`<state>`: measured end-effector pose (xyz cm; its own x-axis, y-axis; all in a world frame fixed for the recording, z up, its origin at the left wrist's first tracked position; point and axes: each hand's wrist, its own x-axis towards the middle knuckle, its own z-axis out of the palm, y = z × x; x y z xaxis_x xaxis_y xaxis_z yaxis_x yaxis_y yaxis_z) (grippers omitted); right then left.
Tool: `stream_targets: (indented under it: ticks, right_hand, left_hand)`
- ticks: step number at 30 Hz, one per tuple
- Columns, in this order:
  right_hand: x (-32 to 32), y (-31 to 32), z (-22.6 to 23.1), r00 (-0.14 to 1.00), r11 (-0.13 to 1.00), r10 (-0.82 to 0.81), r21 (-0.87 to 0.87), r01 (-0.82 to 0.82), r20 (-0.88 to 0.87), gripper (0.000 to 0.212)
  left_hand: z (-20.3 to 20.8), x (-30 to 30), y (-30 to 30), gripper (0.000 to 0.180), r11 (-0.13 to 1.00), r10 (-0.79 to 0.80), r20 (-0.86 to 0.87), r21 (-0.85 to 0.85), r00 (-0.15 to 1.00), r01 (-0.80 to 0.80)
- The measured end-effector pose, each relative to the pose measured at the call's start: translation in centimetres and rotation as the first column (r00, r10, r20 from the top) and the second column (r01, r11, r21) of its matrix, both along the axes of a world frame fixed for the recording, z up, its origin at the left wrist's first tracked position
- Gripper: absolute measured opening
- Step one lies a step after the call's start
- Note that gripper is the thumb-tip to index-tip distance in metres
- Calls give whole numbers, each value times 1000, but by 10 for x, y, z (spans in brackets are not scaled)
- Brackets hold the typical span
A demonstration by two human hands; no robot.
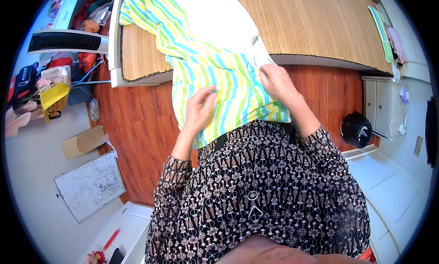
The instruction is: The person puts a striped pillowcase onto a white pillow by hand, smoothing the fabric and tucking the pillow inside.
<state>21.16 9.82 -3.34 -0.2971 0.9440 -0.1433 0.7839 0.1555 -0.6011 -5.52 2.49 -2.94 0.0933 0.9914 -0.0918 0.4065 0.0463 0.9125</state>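
Observation:
A large cloth (228, 76) with green, yellow, blue and white stripes hangs from the bed edge down over my lap. Its upper part meets a bright white sheet of fabric (219, 17) lying on the bed; glare hides the detail there. My right hand (278, 82) is closed in a pinch at the right border of the striped cloth, where the white piece comes to a narrow point. Over the cloth's left part is my left hand (200, 109), its fingers loosely bent and a little apart, with nothing visible between them.
The bed carries a tan ribbed mat (315, 21). A black tower-like appliance (66, 42) and bags stand at the left. A whiteboard (91, 186) and a cardboard piece (83, 142) lean against the left wall. A black bin bag (356, 129) sits beside a white cabinet (383, 106) at right.

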Motion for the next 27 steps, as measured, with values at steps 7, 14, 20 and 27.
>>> stream_targets:
  ticks: [7,14,20,27]
  right_hand:
    - [-7,17,-50,989,913,-140,-382,143,36,78]
    - [10,6,-54,997,853,-23,-521,-19,-74,73]
    - [-10,-14,-64,989,997,5,-76,7,148,49]
    - [-7,-1,-102,798,733,-513,-644,216,-316,62]
  left_hand:
    - [-75,-96,-85,51,761,547,-362,-162,755,-628]
    - [-103,-84,-102,64,655,656,308,-686,689,-317]
    - [-162,-118,-86,64,551,776,402,-807,486,-211]
    - [-177,-110,-69,61,587,737,539,-810,407,10]
